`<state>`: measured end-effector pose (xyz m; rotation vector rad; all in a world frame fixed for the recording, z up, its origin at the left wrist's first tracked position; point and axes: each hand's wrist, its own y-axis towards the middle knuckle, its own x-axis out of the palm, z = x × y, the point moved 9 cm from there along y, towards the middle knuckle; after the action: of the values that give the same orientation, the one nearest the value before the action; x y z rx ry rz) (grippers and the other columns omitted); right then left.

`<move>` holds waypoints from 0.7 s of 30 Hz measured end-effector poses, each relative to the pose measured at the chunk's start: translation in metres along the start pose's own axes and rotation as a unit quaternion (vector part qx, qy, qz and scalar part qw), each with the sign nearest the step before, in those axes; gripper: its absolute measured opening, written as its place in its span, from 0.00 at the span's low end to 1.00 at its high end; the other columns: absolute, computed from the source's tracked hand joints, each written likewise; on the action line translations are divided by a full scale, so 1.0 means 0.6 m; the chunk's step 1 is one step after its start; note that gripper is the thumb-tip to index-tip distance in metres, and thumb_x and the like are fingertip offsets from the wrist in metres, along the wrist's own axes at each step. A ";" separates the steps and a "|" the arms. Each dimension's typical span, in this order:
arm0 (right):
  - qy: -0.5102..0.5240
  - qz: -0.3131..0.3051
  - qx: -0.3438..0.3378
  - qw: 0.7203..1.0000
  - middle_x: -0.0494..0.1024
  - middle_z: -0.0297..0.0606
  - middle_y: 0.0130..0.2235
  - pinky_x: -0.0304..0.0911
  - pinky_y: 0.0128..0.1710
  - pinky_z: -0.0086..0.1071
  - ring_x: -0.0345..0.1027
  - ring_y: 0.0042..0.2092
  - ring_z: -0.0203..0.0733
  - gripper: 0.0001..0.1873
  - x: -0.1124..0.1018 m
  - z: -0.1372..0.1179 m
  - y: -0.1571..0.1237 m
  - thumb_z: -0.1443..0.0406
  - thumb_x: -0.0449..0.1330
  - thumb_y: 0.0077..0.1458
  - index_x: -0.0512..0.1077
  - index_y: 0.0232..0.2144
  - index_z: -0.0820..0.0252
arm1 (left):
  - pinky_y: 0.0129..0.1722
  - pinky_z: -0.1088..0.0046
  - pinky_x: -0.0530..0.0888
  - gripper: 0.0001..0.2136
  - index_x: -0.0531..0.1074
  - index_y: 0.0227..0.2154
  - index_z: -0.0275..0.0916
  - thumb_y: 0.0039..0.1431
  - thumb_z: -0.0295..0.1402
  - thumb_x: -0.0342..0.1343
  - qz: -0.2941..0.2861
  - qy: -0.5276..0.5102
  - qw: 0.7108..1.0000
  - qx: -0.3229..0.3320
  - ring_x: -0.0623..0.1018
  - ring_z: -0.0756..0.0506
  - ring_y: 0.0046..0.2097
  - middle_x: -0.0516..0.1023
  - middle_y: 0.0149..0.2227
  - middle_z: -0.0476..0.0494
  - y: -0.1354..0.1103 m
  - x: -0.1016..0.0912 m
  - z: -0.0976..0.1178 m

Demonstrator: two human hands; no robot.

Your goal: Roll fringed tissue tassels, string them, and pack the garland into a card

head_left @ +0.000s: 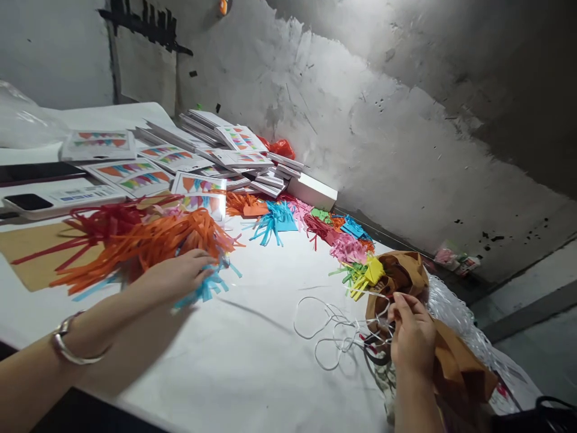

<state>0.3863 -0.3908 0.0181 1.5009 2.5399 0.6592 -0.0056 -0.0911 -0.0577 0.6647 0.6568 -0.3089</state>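
My left hand has its fingers curled over a bundle of fringed paper tassels, mostly orange and red. Blue fringe pokes out beneath those fingers. My right hand pinches a thin white string between thumb and fingers. More of the string lies in loose loops on the white tabletop. A row of coloured tassels, including a blue one, a pink one and a yellow one, curves along the table's far side towards my right hand.
Several packs with printed tassel pictures are piled at the back. A white box stands by the wall. Left are a phone and a brown sheet. Brown cloth and clear plastic lie at right.
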 end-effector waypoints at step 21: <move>0.081 0.033 0.004 0.996 0.51 0.23 0.21 0.40 0.17 0.31 0.39 0.18 0.30 0.14 -0.215 -0.122 0.006 0.58 0.64 0.56 0.62 0.26 0.52 | 0.29 0.75 0.65 0.07 0.77 0.28 0.37 0.57 0.36 0.61 -0.260 -0.218 0.936 0.095 0.72 0.47 0.28 0.78 0.26 0.46 0.115 0.207 0.224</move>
<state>0.4310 -0.5223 0.0706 1.6004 2.6208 0.8123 0.1822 -0.1349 -0.0259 0.5703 0.3652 -0.9928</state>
